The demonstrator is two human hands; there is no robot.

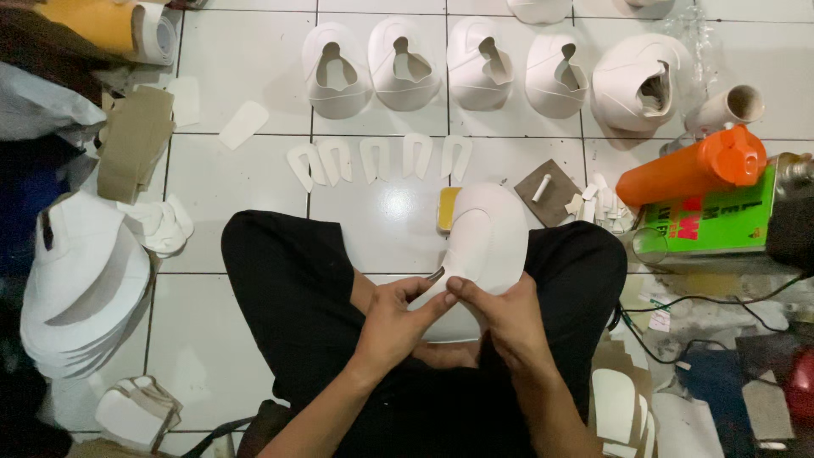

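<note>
Hands meet over our lap in the head view, both on a white shoe upper (485,242) that rests across our crossed legs in black trousers (297,288). We see the left hand (394,326) closed, its thumb and forefinger pinching the near edge of the upper, with a thin dark tool tip (436,274) showing just above the thumb. The right hand (507,318) is curled shut on the same edge, fingertips touching the left thumb. Beyond our knees, on the white tiled floor (229,187), we count a row of five finished white uppers (407,64) and, nearer, a row of small U-shaped white pieces (377,158). To our right an orange bottle (691,167) lies on a green box (716,222). To our left sits a stack of white cut panels (80,288).
</note>
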